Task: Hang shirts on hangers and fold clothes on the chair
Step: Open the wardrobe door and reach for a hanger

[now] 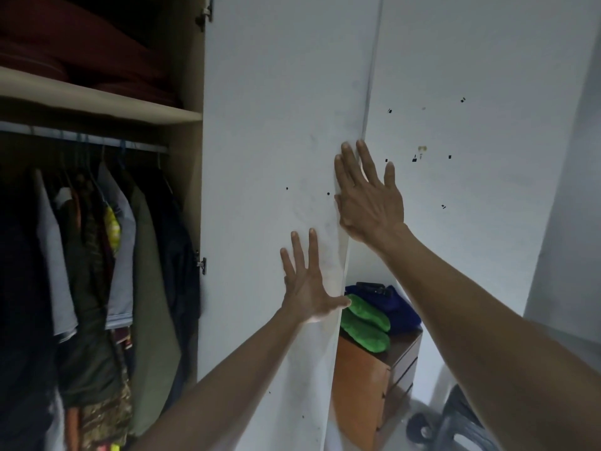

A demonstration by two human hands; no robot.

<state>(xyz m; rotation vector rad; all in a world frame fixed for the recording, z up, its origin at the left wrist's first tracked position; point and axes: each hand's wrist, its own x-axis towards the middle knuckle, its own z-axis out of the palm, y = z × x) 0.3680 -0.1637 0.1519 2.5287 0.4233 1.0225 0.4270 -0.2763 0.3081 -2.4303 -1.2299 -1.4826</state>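
Head view puts our wardrobe door (276,157) at centre, swung open, likely for access; hung shirts (120,242) fill nine o'clock on the rail (81,139). Our right hand (367,196) and left hand (305,284) lie spread flat along the door's edge, gripping nothing.

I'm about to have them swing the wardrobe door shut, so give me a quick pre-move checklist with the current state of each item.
1. Left hand flat on the wardrobe door: ok, fingers spread.
2. Right hand at the door's free edge: ok, but its fingers lie across that edge, so watch for a pinch.
3. Hanging clothes inside the opening, on the rail: ok.
4. Hinges unobstructed: ok for the two visible.
5. Green slippers on the wooden drawer unit behind the door: ok, outside a closing swing.
6. Latch: cannot tell.
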